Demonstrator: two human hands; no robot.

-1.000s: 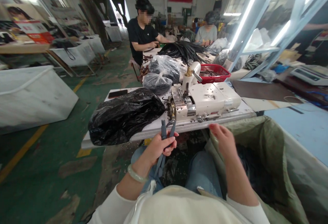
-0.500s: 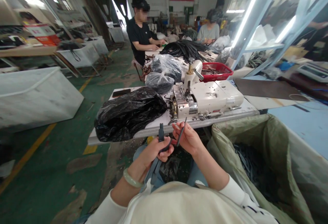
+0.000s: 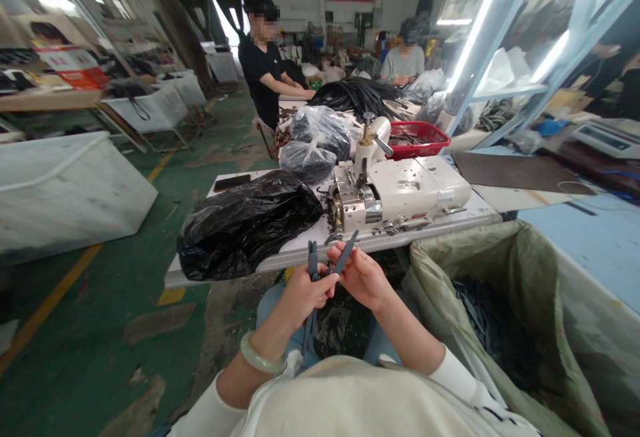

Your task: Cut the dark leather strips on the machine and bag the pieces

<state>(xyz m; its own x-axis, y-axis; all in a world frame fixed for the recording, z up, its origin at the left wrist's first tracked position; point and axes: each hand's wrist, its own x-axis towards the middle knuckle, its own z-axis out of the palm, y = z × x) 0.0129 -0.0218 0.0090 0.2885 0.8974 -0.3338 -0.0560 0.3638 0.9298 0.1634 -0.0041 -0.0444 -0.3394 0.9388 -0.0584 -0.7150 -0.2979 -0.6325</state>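
Note:
Over my lap, in front of the table edge, my left hand is closed round dark grey straps. Their folded ends stick up above the fist and a length hangs down below it. My right hand is beside it, fingers pinching a flat dark grey strap end that slants up to the right. The lower end of that strap meets my left thumb; whether it joins the bundle is hidden. Just beyond both hands stands a cream-coloured machine with a metal head, dark scraps lying on it.
A black plastic bag lies on the table left of the machine, near a phone. Behind are clear bags and a red basket. At right stands a green-lined bin of dark strips. Two people work across the table.
My hands have come closer together, and the strap in my right hand has turned to show its flat side. My left thumb now reaches its lower end. The view has shifted slightly.

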